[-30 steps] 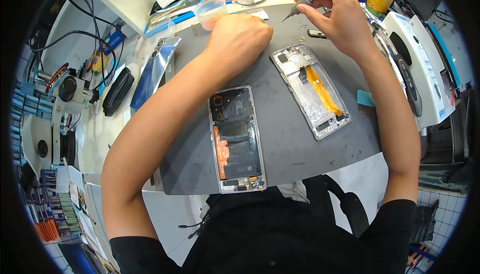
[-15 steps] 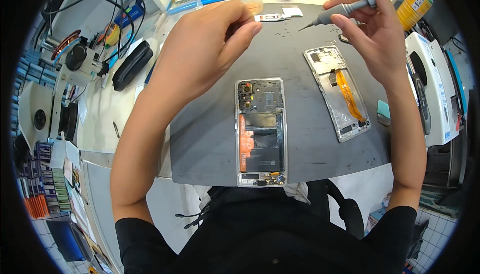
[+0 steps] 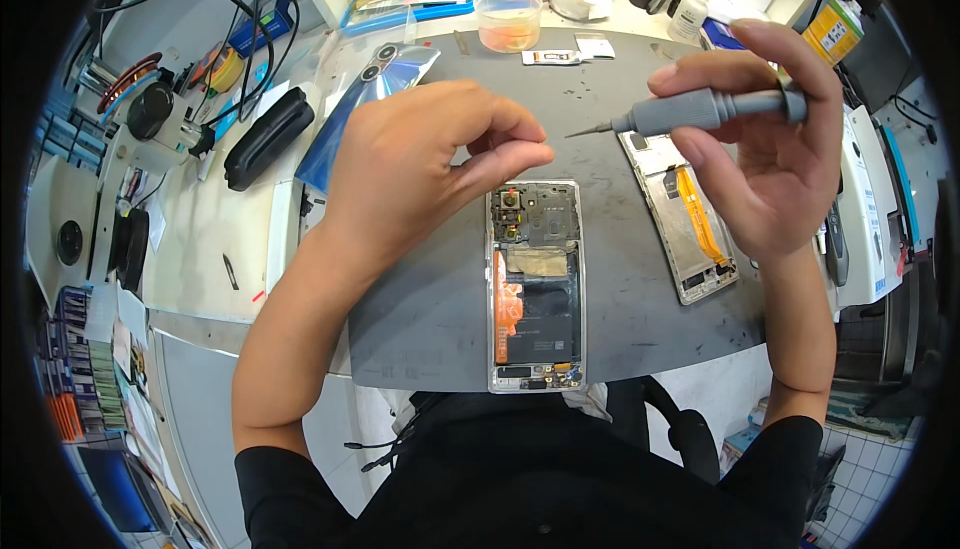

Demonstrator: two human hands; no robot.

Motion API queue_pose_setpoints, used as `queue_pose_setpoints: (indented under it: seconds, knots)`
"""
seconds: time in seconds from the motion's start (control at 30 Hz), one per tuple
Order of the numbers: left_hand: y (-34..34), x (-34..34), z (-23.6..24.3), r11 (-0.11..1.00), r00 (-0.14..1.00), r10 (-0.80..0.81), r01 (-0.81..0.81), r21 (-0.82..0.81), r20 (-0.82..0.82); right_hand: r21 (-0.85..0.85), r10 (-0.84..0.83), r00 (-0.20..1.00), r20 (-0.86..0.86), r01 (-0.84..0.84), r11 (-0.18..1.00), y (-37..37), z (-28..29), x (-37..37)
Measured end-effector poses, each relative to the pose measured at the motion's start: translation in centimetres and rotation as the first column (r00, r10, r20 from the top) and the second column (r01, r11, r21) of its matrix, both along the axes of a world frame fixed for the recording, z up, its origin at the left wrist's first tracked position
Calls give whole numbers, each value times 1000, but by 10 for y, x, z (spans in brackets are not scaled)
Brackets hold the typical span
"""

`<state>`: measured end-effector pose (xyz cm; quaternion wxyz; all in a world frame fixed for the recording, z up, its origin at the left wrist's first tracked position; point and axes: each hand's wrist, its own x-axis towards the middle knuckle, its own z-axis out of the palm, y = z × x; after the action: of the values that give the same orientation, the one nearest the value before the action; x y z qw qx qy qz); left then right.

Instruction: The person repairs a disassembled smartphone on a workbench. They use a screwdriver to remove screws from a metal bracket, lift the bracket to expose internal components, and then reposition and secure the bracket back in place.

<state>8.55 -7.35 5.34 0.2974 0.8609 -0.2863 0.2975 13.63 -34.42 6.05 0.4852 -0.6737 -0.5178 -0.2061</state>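
My right hand [image 3: 775,189] grips a grey precision screwdriver [image 3: 690,112], its thin tip pointing left. That tip hovers a short way from the fingertips of my left hand [image 3: 415,164]. Thumb and forefinger of the left hand are pinched; anything between them is too small to make out. Below the hands lies an opened phone [image 3: 545,304], its black battery, orange label and upper board exposed. To its right, partly behind my right hand, rests a bare phone frame [image 3: 665,189] with an orange flex cable [image 3: 700,219].
A dark grey mat [image 3: 420,319] covers the bench. Behind my left hand lies a shiny blue phone back cover [image 3: 345,114]. Farther back are a clear round tub [image 3: 508,34] and a small white tube [image 3: 552,58]. A black case [image 3: 268,139] sits at left, a white device [image 3: 865,209] at right.
Both hands have come down and closer to the opened phone. The screwdriver is now more level, its tip nearer the left fingertips. The blue cover has come into sight.
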Motion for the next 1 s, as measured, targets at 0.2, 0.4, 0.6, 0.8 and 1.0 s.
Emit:
queue_pose_setpoints:
  seconds: [0.2, 0.4, 0.6, 0.8, 1.0]
  knots:
    - [0, -5, 2, 999, 994, -37, 33, 37, 103, -116, 59, 992, 112, -46, 992, 2, 13, -11]
    - [-4, 1, -1, 996, 988, -87, 84, 31, 126, -135, 64, 992, 105, -49, 990, -3, 11, -11]
    - [-4, 1, 0, 995, 987, -94, 90, 38, 133, -182, 67, 994, 92, -49, 982, -2, 16, -8]
    - [2, 18, -26, 985, 977, -175, 172, 31, 118, -178, -202, 972, 121, 222, 959, -32, -6, -11]
    - [-17, 28, -40, 994, 964, -102, 89, 66, 244, -196, -354, 931, 83, 364, 910, -73, -54, 33]
